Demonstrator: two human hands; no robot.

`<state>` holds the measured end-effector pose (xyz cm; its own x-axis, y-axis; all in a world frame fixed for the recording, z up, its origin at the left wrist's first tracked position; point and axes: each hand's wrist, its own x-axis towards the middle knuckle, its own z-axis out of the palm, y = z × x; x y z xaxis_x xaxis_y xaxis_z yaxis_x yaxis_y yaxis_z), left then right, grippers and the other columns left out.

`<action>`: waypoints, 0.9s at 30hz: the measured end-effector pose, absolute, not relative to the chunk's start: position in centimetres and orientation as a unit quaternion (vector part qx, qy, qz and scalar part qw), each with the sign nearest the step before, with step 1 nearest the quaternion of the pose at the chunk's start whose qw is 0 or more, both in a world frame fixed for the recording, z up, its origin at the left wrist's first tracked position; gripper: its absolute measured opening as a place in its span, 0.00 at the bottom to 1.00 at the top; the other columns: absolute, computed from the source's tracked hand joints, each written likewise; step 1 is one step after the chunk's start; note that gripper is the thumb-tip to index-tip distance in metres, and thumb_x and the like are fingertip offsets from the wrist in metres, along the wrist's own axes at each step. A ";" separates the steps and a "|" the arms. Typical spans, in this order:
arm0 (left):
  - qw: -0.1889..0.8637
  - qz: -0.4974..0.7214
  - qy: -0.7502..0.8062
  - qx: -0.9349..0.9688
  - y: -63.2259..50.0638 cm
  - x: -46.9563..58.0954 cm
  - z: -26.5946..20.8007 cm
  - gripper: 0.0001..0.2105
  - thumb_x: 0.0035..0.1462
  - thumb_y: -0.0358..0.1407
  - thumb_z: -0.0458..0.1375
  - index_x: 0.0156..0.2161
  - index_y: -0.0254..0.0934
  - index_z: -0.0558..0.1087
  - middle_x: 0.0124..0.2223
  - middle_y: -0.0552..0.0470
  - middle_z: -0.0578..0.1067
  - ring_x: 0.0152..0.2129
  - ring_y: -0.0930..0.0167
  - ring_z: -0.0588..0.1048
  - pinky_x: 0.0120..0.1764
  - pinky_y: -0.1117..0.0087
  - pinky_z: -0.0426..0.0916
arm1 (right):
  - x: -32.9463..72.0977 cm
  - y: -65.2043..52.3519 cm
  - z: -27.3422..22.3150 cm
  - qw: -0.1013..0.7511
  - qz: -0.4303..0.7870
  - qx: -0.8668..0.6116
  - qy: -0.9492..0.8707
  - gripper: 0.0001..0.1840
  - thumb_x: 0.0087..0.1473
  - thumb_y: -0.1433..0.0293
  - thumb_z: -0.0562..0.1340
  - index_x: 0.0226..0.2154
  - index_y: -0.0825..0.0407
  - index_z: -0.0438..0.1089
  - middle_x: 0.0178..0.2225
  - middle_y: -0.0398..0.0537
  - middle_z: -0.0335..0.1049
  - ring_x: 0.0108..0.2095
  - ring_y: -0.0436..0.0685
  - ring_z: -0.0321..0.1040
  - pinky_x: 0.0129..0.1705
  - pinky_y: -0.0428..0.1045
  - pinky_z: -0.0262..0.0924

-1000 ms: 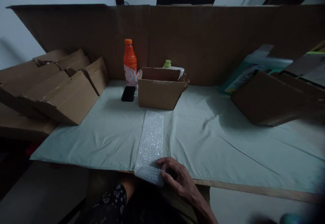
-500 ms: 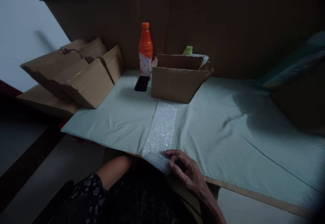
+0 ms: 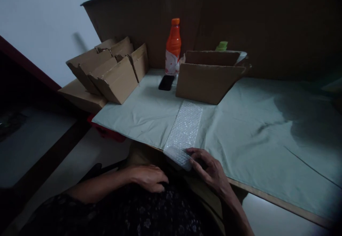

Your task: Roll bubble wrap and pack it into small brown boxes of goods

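Note:
A strip of bubble wrap (image 3: 185,125) lies lengthwise on the cloth, its near end bent over the table's front edge. My right hand (image 3: 210,168) pinches that near end at its right corner between thumb and fingers. Below the table edge, in front of the dark floral clothing, is my left hand (image 3: 150,178), apart from the wrap. Its fingers are curled in, and whatever they may hold is hidden.
An open cardboard box (image 3: 204,82) stands behind the wrap. Left of it are a black phone (image 3: 166,82) and an orange bottle (image 3: 173,45). Several cardboard compartments (image 3: 117,79) stand at the left. A green cap (image 3: 221,46) shows behind the box.
My left hand has come into sight from under the table edge, drawn back toward my body. My right hand keeps its pinch on the bubble wrap. The view has swung left.

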<state>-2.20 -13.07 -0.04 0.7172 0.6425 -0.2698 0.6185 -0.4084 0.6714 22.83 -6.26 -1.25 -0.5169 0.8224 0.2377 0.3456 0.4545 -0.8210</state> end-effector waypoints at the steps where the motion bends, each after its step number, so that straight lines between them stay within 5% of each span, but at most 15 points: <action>1: 0.406 0.021 0.361 0.839 -13.2 -3.2 1.2 0.11 0.57 0.34 0.63 0.46 0.39 0.78 0.42 0.50 0.81 0.38 0.66 0.79 0.43 0.67 0.74 | 22.8 -6.2 -1.3 0.320 0.370 -0.372 -0.789 0.09 0.62 0.62 0.59 0.33 0.48 0.70 0.47 0.52 0.77 0.47 0.61 0.74 0.49 0.57 0.69; 3: 0.395 0.073 0.382 0.832 -12.1 -5.6 3.8 0.12 0.60 0.32 0.58 0.48 0.41 0.77 0.45 0.50 0.81 0.41 0.67 0.79 0.46 0.69 0.72 | 22.8 -6.2 -1.3 0.314 0.373 -0.377 -0.788 0.09 0.62 0.62 0.59 0.33 0.48 0.70 0.47 0.52 0.77 0.48 0.62 0.74 0.49 0.57 0.69; 8: 0.133 0.174 0.591 0.777 -2.1 -10.7 5.8 0.19 0.65 0.37 0.52 0.58 0.34 0.69 0.63 0.43 0.70 0.61 0.61 0.66 0.64 0.53 0.56 | 22.8 -6.0 -1.4 0.313 0.385 -0.392 -0.775 0.11 0.62 0.60 0.59 0.32 0.47 0.70 0.47 0.51 0.77 0.48 0.62 0.74 0.48 0.57 0.69; 11: 0.122 0.085 0.635 0.758 1.7 -11.0 3.1 0.27 0.64 0.40 0.54 0.64 0.29 0.62 0.70 0.36 0.56 0.69 0.53 0.51 0.67 0.48 0.46 | 23.0 -5.9 -1.2 0.311 0.409 -0.402 -0.758 0.12 0.61 0.58 0.60 0.31 0.47 0.71 0.46 0.51 0.77 0.47 0.63 0.75 0.48 0.56 0.70; 15: 0.146 0.086 0.531 0.830 -3.6 -9.0 -0.1 0.29 0.64 0.47 0.55 0.66 0.42 0.58 0.73 0.43 0.50 0.71 0.55 0.44 0.68 0.45 0.34 | 23.4 -6.2 -1.0 0.335 0.448 -0.414 -0.718 0.10 0.61 0.60 0.61 0.31 0.47 0.71 0.45 0.51 0.78 0.47 0.63 0.75 0.49 0.54 0.70; 19: 0.243 0.099 0.426 0.866 -11.7 -8.2 0.6 0.33 0.60 0.48 0.59 0.67 0.46 0.57 0.72 0.44 0.52 0.70 0.53 0.48 0.68 0.43 0.41 | 23.2 -6.4 -0.3 0.337 0.469 -0.406 -0.709 0.09 0.62 0.62 0.60 0.31 0.47 0.70 0.45 0.51 0.77 0.47 0.61 0.75 0.46 0.52 0.71; 23: 0.277 0.224 0.436 0.826 -11.8 -8.6 2.5 0.20 0.65 0.37 0.56 0.61 0.45 0.67 0.63 0.44 0.70 0.60 0.61 0.68 0.61 0.54 0.63 | 22.6 -5.9 1.5 0.306 0.464 -0.381 -0.739 0.08 0.62 0.63 0.59 0.32 0.47 0.69 0.46 0.51 0.76 0.48 0.61 0.74 0.46 0.55 0.72; 27: 0.237 0.277 0.436 0.823 -7.3 -6.7 2.5 0.38 0.53 0.38 0.66 0.67 0.41 0.58 0.68 0.38 0.61 0.66 0.53 0.58 0.64 0.47 0.58 | 22.4 -5.5 3.3 0.288 0.444 -0.368 -0.765 0.06 0.62 0.65 0.59 0.34 0.47 0.69 0.46 0.51 0.76 0.47 0.60 0.73 0.48 0.56 0.70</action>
<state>-6.65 -7.26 2.50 0.4663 0.8487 0.2495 0.5855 -0.5075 0.6322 22.41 -5.52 3.35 -0.5635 0.8181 0.1147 0.3061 0.3358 -0.8908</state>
